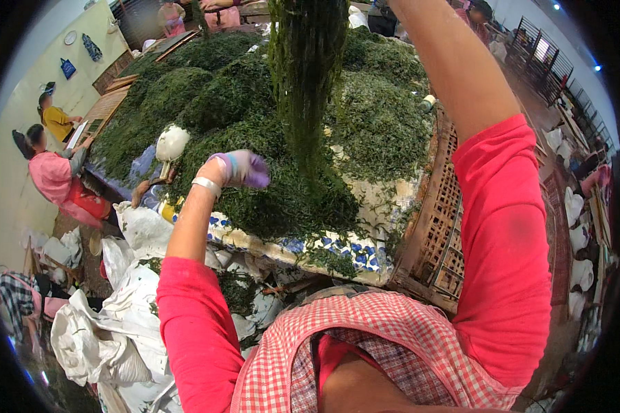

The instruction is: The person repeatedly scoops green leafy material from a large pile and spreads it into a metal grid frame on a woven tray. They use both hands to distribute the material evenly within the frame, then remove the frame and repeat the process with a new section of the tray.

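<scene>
A thick, dripping bunch of dark green seaweed (310,77) hangs from the top edge of the picture. Its lower end trails over the heap of stringy seaweed (289,201) on the table before me. My right forearm stretches up beyond the top of the view, so my right hand is out of view and whatever holds the bunch is hidden. My left hand (242,169), in a purple and white glove, is over the heap, left of the hanging bunch. Blur hides how its fingers are set and whether they hold anything.
A white ladle-like scoop (171,143) stands left of my hand. Woven slatted frames (434,227) line the table's right side. White sacks (129,320) pile at lower left. People work at the left (62,180) and far side; a small bottle (428,103) lies at right.
</scene>
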Demonstrator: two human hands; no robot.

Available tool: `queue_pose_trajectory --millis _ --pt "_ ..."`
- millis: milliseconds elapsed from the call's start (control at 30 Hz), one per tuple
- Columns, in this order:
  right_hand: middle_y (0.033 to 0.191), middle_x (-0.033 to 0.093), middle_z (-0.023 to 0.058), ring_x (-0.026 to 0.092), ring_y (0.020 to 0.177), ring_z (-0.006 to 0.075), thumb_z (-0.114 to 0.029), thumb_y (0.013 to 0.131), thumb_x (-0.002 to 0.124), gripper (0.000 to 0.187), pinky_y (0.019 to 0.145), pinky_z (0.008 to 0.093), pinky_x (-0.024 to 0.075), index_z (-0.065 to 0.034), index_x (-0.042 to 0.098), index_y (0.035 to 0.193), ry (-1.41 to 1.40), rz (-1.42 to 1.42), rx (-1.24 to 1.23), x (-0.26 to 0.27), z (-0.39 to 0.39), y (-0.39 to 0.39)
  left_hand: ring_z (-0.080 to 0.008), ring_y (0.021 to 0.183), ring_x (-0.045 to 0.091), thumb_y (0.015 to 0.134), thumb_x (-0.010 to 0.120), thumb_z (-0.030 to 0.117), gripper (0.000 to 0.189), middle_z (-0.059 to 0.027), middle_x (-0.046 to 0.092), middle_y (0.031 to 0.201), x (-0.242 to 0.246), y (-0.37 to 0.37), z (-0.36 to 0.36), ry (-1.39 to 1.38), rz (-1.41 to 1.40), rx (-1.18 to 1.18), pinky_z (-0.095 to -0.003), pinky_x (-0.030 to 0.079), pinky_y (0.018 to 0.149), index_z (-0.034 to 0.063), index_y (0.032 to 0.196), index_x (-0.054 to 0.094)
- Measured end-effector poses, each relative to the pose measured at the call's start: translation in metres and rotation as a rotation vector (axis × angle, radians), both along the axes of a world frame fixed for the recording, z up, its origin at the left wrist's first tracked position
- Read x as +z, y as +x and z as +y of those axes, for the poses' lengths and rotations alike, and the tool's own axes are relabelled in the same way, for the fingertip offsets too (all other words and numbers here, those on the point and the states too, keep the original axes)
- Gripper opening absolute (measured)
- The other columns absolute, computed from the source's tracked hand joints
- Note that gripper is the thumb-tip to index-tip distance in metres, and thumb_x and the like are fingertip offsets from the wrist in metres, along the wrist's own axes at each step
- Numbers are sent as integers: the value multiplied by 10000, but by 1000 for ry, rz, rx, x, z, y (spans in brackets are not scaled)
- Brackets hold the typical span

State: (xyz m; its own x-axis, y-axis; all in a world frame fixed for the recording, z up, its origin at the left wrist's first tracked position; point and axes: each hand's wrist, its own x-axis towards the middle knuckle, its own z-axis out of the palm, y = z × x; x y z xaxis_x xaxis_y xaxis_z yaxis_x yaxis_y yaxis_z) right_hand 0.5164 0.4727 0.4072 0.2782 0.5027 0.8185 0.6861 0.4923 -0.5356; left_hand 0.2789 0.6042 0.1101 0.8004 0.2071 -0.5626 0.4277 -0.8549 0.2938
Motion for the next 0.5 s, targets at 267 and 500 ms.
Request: queue_pose_trajectory --millis 267,500 --pt "813 696 18 597 693 119 -320 870 763 301 653 267 490 -28 737 938 -28 8 -52 -4 -22 -22 -238 1296 503 868 754 299 775 -131 429 1501 47 -10 20 -999 -881 167 -370 414 1070 77 1502 367" --pt "862 701 24 616 760 129 -268 885 718 233 694 278 506 -40 710 933 136 51 95 33 18 -8 -292 1229 545 871 692 517 886 -80 377 1537 1 68 -40 -1269 -1090 149 -456 430 1056 219 1556 216"
